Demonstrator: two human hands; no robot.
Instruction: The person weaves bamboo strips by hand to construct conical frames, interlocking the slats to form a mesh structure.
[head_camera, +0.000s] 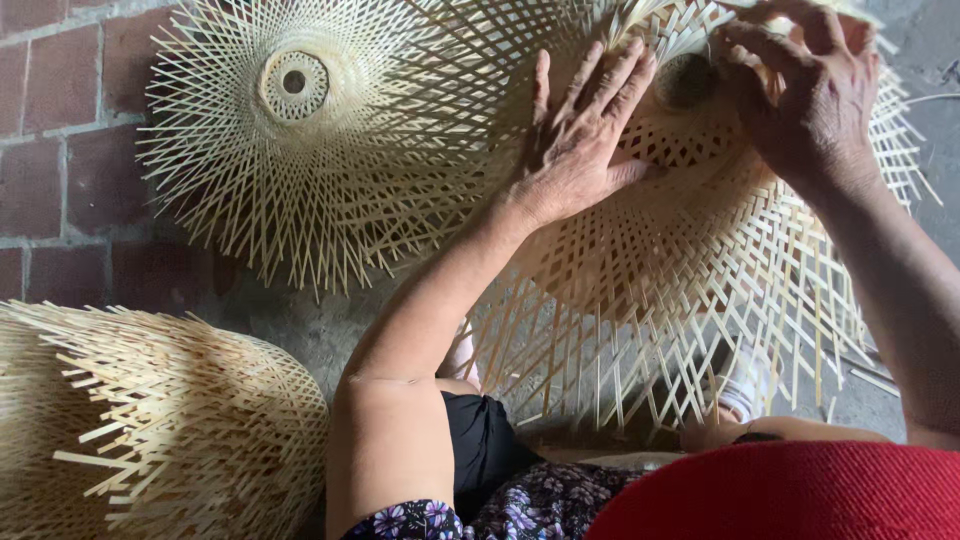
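Left hand (585, 135) lies flat, fingers spread, pressing the domed bamboo weave (690, 240) just left of its central hole (687, 80). Right hand (810, 100) curls over the hole's right rim, fingertips pinching strips there. The dome sits over the knees; a finished frame (300, 130) leans on the brick wall (60, 150), more stacked near left (150, 420).

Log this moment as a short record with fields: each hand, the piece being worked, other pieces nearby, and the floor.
left hand: flat, fingers spread, pressing on the woven dome
right hand: fingers curled at the dome's top, near its dark centre hole
worked piece: pale bamboo lattice dome, loose strip ends sticking out round its edge
nearby: second bamboo dome leaning at the brick wall; stacked domes at lower left
floor: grey concrete
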